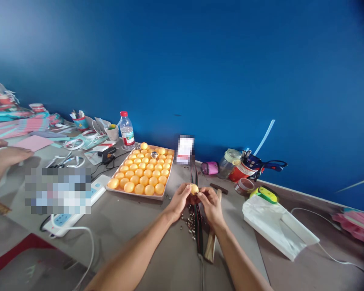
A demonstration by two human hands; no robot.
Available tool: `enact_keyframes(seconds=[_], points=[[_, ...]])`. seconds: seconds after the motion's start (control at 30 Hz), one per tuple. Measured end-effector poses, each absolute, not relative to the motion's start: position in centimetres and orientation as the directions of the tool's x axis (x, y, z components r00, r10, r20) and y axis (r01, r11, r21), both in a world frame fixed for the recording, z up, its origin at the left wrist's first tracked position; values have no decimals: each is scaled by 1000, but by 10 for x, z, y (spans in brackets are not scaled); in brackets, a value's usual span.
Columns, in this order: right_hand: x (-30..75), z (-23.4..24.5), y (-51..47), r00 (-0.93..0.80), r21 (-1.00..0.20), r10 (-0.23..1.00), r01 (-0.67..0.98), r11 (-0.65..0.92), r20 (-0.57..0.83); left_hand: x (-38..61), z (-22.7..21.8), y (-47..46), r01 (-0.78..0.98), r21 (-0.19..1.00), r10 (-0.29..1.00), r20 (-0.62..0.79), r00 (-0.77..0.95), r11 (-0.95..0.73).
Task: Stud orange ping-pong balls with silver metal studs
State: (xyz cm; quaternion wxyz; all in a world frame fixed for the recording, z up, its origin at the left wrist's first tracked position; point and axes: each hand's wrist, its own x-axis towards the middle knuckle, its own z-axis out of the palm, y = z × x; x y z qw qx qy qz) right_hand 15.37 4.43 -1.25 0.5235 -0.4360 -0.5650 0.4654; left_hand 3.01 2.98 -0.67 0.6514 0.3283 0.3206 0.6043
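Observation:
A small yellow-orange ball (194, 189), like a ping-pong ball with dark marks on its lower side, is held above the table. My left hand (179, 201) is closed on its left side, thumb and fingers pinched round it. At the ball's right edge, the fingers of my right hand (211, 205) are pinched together against it; anything small between them is hidden. Under my hands lie scattered shiny metal beads (190, 227) and a dark strap (198, 236). Beside the strap, partly behind my right wrist, is a hammer with a wooden handle (211, 247).
A shallow box (163, 197) of orange balls stands to the left. Further left are a power strip (62, 220), a glue gun (107, 154) and a bottle (127, 131). On the right lie a white bag (273, 224) and a jar (229, 163). Another person's hand (13, 155) is at far left.

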Motion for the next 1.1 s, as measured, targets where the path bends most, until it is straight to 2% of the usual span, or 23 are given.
enact_keyframes(seconds=[0.03, 0.1, 0.2, 0.27, 0.33, 0.4, 0.47, 0.63, 0.73, 0.8, 0.93, 1.1], points=[[156, -12, 46, -58, -975, 975, 37, 217, 215, 29, -5, 31, -612, 788, 998, -36, 52, 61], [160, -12, 48, -63, -929, 951, 203, 308, 301, 26, -4, 35, -676, 734, 997, -75, 20, 68], [159, -10, 45, -268, -740, 890, 495, 456, 369, 20, -4, 41, -708, 704, 996, -91, -21, 50], [154, -10, 39, -412, -575, 855, 633, 518, 315, 18, -4, 42, -704, 709, 997, -67, -33, 24], [149, -10, 33, -481, -425, 845, 730, 535, 235, 18, -4, 41, -697, 717, 999, -44, -33, 8], [146, -10, 29, -507, -344, 841, 769, 539, 186, 19, -4, 39, -686, 727, 999, -39, -25, 11], [145, -9, 28, -511, -324, 841, 777, 540, 177, 20, -3, 38, -674, 739, 999, -41, -26, 13], [145, -9, 30, -498, -357, 844, 765, 535, 198, 20, -4, 39, -669, 743, 999, -43, -21, 18], [146, -11, 33, -466, -457, 851, 719, 524, 241, 19, -6, 40, -673, 739, 999, -41, -18, 18], [148, -12, 36, -424, -590, 865, 637, 496, 269, 19, -8, 41, -673, 740, 999, -45, -25, 16], [151, -10, 41, -293, -855, 918, 368, 366, 268, 19, -10, 42, -641, 767, 994, -83, -69, 20], [149, -6, 40, -228, -951, 949, 165, 260, 220, 22, -7, 37, -528, 849, 997, -25, -70, -16]])
